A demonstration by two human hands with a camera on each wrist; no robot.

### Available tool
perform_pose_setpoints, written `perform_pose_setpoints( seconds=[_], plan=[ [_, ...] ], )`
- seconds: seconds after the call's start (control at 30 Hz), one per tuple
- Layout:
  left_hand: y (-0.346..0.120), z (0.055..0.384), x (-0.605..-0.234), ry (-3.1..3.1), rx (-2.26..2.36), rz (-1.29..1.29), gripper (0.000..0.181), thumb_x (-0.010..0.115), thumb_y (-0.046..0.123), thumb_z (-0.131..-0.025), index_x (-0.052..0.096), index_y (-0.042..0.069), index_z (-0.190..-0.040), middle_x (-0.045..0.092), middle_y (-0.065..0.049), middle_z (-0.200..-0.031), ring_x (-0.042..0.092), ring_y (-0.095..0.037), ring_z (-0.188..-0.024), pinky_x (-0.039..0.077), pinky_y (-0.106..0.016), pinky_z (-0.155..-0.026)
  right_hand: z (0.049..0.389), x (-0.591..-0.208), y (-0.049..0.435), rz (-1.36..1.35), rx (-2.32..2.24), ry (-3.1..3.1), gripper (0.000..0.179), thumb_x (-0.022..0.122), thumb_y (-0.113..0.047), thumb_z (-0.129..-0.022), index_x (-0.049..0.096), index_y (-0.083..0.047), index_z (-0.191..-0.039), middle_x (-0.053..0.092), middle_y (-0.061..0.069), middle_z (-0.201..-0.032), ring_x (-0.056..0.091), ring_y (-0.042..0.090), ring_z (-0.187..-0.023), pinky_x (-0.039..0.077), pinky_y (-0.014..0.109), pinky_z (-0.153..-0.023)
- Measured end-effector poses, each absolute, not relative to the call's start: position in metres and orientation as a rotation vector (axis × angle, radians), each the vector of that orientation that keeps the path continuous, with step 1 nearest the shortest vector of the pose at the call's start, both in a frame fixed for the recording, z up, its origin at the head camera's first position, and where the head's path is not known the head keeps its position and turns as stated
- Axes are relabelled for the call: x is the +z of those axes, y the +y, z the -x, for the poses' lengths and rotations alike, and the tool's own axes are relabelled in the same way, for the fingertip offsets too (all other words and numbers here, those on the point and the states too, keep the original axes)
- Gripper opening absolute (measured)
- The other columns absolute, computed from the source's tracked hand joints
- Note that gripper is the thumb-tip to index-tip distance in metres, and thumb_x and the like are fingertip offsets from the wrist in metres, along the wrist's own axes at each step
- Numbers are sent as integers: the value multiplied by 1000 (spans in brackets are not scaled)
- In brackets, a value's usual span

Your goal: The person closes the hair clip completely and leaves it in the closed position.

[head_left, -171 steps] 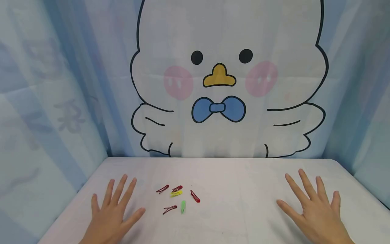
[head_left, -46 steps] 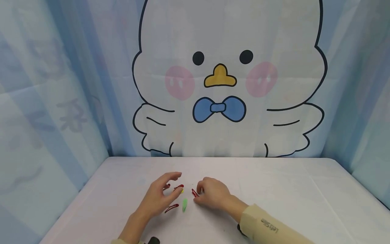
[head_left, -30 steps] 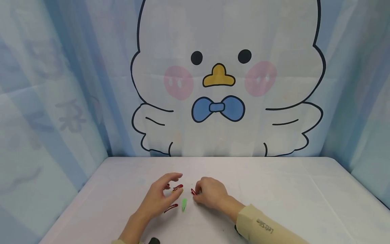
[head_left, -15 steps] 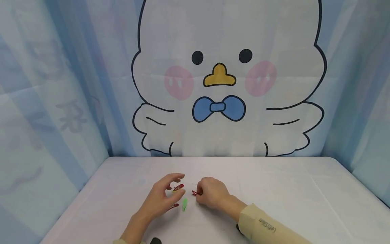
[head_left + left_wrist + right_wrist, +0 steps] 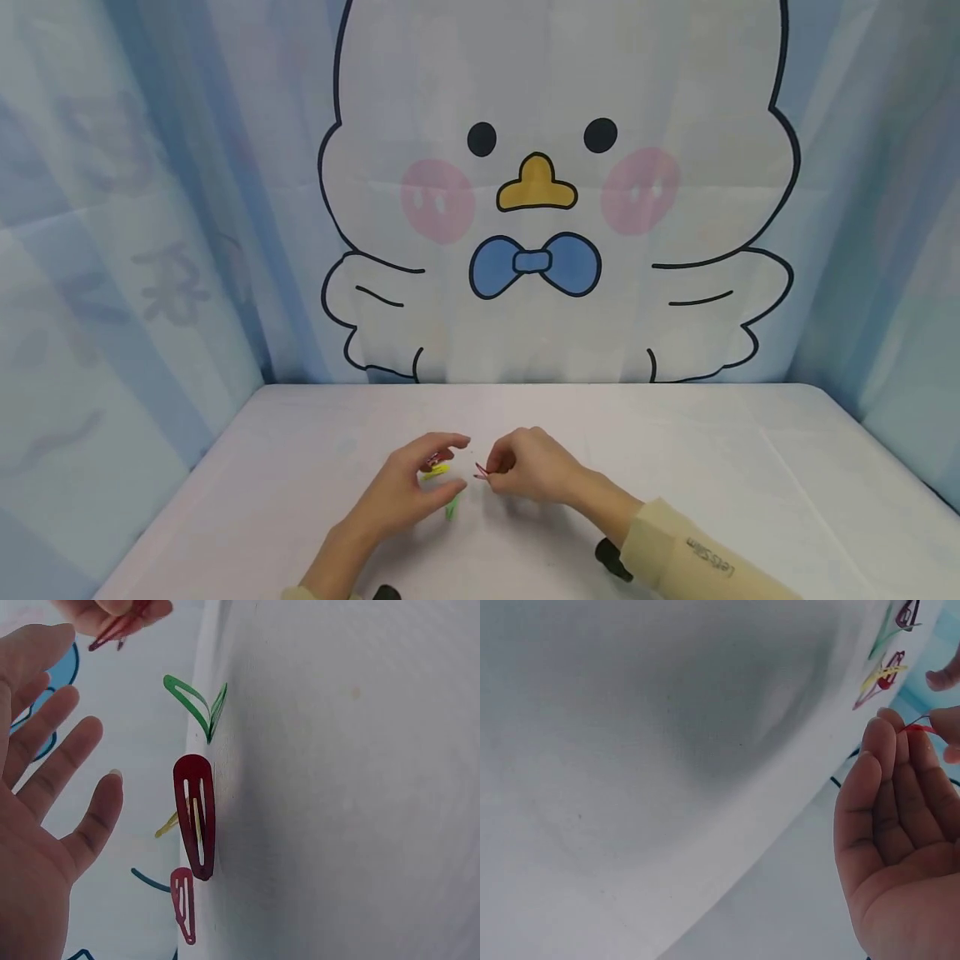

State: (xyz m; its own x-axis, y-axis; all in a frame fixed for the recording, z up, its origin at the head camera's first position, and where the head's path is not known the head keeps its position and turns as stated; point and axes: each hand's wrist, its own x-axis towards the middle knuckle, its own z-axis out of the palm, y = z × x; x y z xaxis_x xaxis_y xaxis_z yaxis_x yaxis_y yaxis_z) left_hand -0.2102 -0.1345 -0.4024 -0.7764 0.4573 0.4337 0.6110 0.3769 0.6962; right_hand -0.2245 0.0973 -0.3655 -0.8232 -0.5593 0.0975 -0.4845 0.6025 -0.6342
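Observation:
My right hand (image 5: pixel 536 467) pinches a red snap hair clip (image 5: pixel 481 472) between thumb and fingertips, its prongs sprung apart and pointing left. Facing it, my left hand (image 5: pixel 408 492) holds nothing; its fingers are relaxed and its thumb stands well apart from them. On the table near the left hand lie a yellow clip (image 5: pixel 437 472) and a sprung-apart green clip (image 5: pixel 451 510). In the left wrist view a dark red clip (image 5: pixel 208 825) lies in front of the yellow one, with another red clip (image 5: pixel 185 874) below it. The left hand partly covers the clips in the head view.
A white table (image 5: pixel 675 467) spreads around the hands. Behind it hangs a light blue curtain (image 5: pixel 720 192) with a cartoon bird; more curtain closes both sides. A black device (image 5: pixel 613 558) sits at the right wrist, by the beige sleeve (image 5: pixel 690 550).
Both hands came in from spread flat at the sides. The right hand took hold of the red clip and raised it slightly; the left hand has just shifted right, nearer to it.

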Motion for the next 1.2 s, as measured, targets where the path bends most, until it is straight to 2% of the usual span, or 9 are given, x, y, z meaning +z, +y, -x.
perform_pose_setpoints(
  seconds=[0.2, 0.37, 0.5, 0.73, 0.9, 1.07, 1.2],
  plan=[
    [-128, 209, -402, -2460, -1308, 1055, 48, 80, 9, -86, 64, 18, -130, 67, 0, -125, 63, -25, -104, 53, -42, -82, 218, -357, 103, 917, -1117, 2633, 10, 73, -5, -84, 73, -14, -81, 67, -11, -75, 61, 8, -71, 49, 27, -65],
    [-121, 208, -401, -2438, -1289, 1130, 43, 81, 9, -86, 66, 15, -126, 68, 4, -120, 63, -19, -99, 54, -36, -79, 214, -352, 110, 951, -1177, 2549, 4, 72, -6, -86, 75, -8, -85, 69, -10, -76, 63, 7, -73, 50, 26, -67],
    [-118, 206, -399, -2431, -1301, 1136, 37, 80, 9, -87, 68, 13, -122, 68, 5, -115, 64, -16, -98, 55, -37, -78, 212, -351, 117, 934, -1200, 2481, 5, 71, -9, -87, 75, -6, -89, 69, -9, -78, 63, 8, -75, 50, 26, -69],
    [-112, 203, -397, -2351, -1358, 1214, 25, 78, 11, -90, 70, 13, -113, 71, -4, -105, 66, -20, -95, 56, -39, -78, 208, -347, 129, 871, -1255, 2341, 10, 69, -8, -87, 75, -2, -93, 71, -3, -80, 63, 13, -74, 52, 27, -70],
    [-108, 201, -397, -2313, -1368, 1274, 17, 76, 15, -93, 70, 11, -109, 72, -4, -102, 67, -22, -94, 55, -38, -79, 207, -348, 133, 857, -1290, 2243, 12, 68, -7, -87, 75, 0, -95, 71, 0, -81, 62, 14, -75, 51, 27, -70],
    [-104, 199, -397, -2314, -1398, 1256, 12, 75, 15, -93, 71, 13, -104, 72, -1, -96, 67, -18, -90, 54, -37, -79, 205, -351, 139, 834, -1327, 2207, 15, 66, -9, -92, 75, 0, -99, 72, 2, -86, 64, 17, -78, 52, 29, -72],
    [-102, 198, -398, -2318, -1410, 1223, 10, 76, 14, -92, 72, 15, -100, 71, 7, -93, 66, -16, -88, 55, -39, -79, 203, -355, 145, 807, -1379, 2202, 16, 65, -12, -95, 76, -3, -102, 72, 3, -88, 64, 20, -81, 53, 32, -74]
  ],
)
